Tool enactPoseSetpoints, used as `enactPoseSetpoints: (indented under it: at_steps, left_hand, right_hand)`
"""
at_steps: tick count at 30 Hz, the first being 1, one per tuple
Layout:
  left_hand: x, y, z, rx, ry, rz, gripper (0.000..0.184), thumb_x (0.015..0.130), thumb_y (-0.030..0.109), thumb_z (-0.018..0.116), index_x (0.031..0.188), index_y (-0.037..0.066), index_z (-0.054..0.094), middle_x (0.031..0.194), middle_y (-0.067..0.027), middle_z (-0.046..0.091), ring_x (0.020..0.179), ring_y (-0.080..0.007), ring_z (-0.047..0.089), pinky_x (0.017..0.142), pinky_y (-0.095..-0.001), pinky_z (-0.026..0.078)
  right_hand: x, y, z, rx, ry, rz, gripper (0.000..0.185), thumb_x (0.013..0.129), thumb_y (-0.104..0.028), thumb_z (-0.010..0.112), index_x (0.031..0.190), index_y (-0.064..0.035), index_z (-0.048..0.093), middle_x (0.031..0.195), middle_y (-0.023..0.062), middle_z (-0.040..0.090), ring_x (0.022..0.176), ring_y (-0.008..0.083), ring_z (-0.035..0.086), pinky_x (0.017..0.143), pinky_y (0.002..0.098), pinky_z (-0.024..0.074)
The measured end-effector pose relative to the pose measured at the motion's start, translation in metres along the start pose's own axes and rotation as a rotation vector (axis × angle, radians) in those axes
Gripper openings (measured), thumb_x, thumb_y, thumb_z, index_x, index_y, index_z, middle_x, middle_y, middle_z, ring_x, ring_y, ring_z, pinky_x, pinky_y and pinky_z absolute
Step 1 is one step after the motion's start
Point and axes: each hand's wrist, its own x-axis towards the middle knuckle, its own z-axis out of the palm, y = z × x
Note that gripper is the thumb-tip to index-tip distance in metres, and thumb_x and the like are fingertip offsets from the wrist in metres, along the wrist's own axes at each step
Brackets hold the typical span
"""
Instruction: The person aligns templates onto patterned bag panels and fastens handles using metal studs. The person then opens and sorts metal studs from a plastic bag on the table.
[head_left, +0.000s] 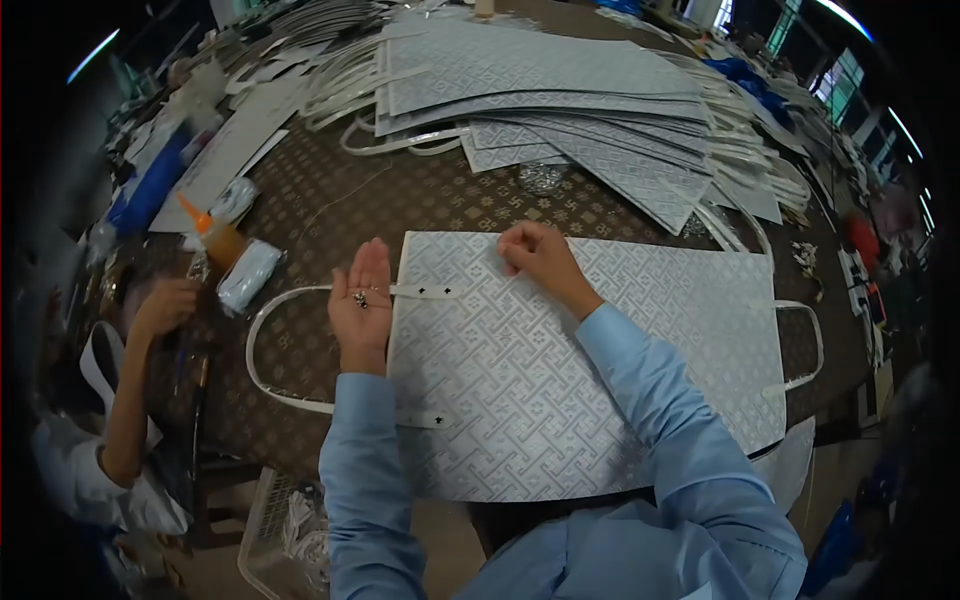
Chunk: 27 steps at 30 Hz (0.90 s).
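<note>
A large pale patterned panel [520, 400] lies flat before me, with a white strap handle [262, 345] looping out on its left side and another [820, 345] on its right. Small dark studs show on the left strap ends. My left hand [362, 310] is palm up beside the panel's left edge, fingers extended, with several small metal pieces [361, 299] resting on the palm. Over the panel's upper part, my right hand [535, 255] has its fingers curled together; whatever they may hold is too small to make out.
Stacked patterned panels [540, 75] with handles lie at the back. An orange-tipped bottle [218, 240] and a plastic-wrapped packet [250, 275] are at the left, near another person's hand [168, 305]. A clear bag of small pieces [541, 178] sits before the stack. A basket [262, 520] is below.
</note>
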Motion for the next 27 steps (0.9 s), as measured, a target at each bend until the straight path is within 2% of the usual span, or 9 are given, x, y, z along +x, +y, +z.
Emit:
enactPoseSetpoints:
  at_steps: [3,10,12,14,17,20,23,25,27]
  left_hand:
    - [0.000,-0.007,0.005,-0.014,0.024,-0.035,0.054,0.094,0.034,0.027,0.124,-0.012,0.030,0.128,-0.0242,0.037,0.117,-0.0335,0.040,0.094,-0.0399,0.043]
    - [-0.001,0.000,0.005,0.032,0.029,-0.016,0.054,0.094,0.035,0.028,0.124,-0.010,0.032,0.127,-0.0239,0.038,0.116,-0.0330,0.042,0.092,-0.0386,0.044]
    - [-0.001,-0.003,0.005,0.011,0.024,-0.011,0.054,0.094,0.035,0.027,0.123,-0.010,0.032,0.127,-0.0238,0.039,0.116,-0.0332,0.042,0.092,-0.0384,0.043]
    - [-0.002,0.000,0.005,-0.004,0.011,-0.015,0.055,0.094,0.036,0.025,0.122,-0.011,0.033,0.126,-0.0238,0.039,0.116,-0.0339,0.042,0.095,-0.0388,0.041]
    - [-0.005,-0.006,0.016,0.056,0.050,0.000,0.057,0.094,0.037,0.022,0.122,-0.011,0.033,0.128,-0.0246,0.037,0.117,-0.0345,0.040,0.096,-0.0403,0.040]
    - [-0.008,-0.009,0.020,0.029,-0.002,-0.009,0.058,0.094,0.039,0.020,0.123,-0.011,0.032,0.129,-0.0255,0.034,0.119,-0.0354,0.038,0.097,-0.0420,0.038]
    - [-0.009,-0.011,0.025,0.031,-0.028,-0.009,0.060,0.094,0.040,0.019,0.124,-0.011,0.030,0.131,-0.0260,0.032,0.121,-0.0360,0.034,0.099,-0.0431,0.035]
    - [-0.008,-0.013,0.024,0.016,-0.040,-0.025,0.060,0.094,0.040,0.019,0.124,-0.011,0.029,0.131,-0.0262,0.032,0.122,-0.0360,0.032,0.100,-0.0434,0.034]
    - [-0.007,-0.015,0.023,-0.025,-0.039,-0.066,0.062,0.093,0.042,0.019,0.125,-0.010,0.028,0.132,-0.0256,0.031,0.124,-0.0354,0.030,0.101,-0.0433,0.031]
  right_hand:
    - [0.010,0.013,-0.051,0.069,0.327,0.190,0.009,0.080,-0.009,0.057,0.082,-0.0007,0.057,0.067,0.0023,0.054,0.054,0.0084,0.052,0.045,0.0217,0.0422]
    - [0.024,0.031,-0.054,0.318,0.452,0.110,0.011,0.080,-0.010,0.059,0.084,0.0004,0.060,0.064,0.0026,0.055,0.055,0.0082,0.053,0.048,0.0202,0.0470]
    - [0.025,0.028,-0.071,0.037,0.518,0.157,0.016,0.081,-0.014,0.060,0.089,-0.0008,0.061,0.068,0.0056,0.058,0.061,0.0132,0.056,0.055,0.0255,0.0478]
    - [0.024,0.029,-0.089,-0.621,0.603,-0.076,0.016,0.078,-0.013,0.062,0.089,-0.0017,0.062,0.069,0.0105,0.060,0.065,0.0188,0.058,0.060,0.0303,0.0471]
    - [0.030,0.060,-0.108,-0.753,0.509,-0.099,0.018,0.076,-0.012,0.063,0.090,-0.0008,0.062,0.075,0.0137,0.061,0.069,0.0234,0.059,0.064,0.0332,0.0458]
    - [0.036,0.071,-0.110,-0.883,0.579,-0.321,0.014,0.073,-0.012,0.063,0.085,-0.0035,0.063,0.080,0.0140,0.060,0.072,0.0297,0.059,0.066,0.0361,0.0456]
    - [0.033,0.021,-0.064,-0.755,0.493,-0.437,0.012,0.075,-0.012,0.062,0.083,-0.0031,0.063,0.076,0.0135,0.059,0.070,0.0304,0.057,0.065,0.0364,0.0454]
    - [0.023,-0.021,-0.006,-0.618,0.158,-0.439,0.013,0.077,-0.007,0.061,0.088,-0.0013,0.062,0.077,0.0115,0.059,0.071,0.0236,0.057,0.064,0.0297,0.0448]
    - [0.014,-0.048,0.054,-0.488,-0.086,-0.581,0.012,0.076,-0.006,0.061,0.087,-0.0031,0.062,0.076,0.0112,0.058,0.071,0.0254,0.057,0.064,0.0308,0.0451]
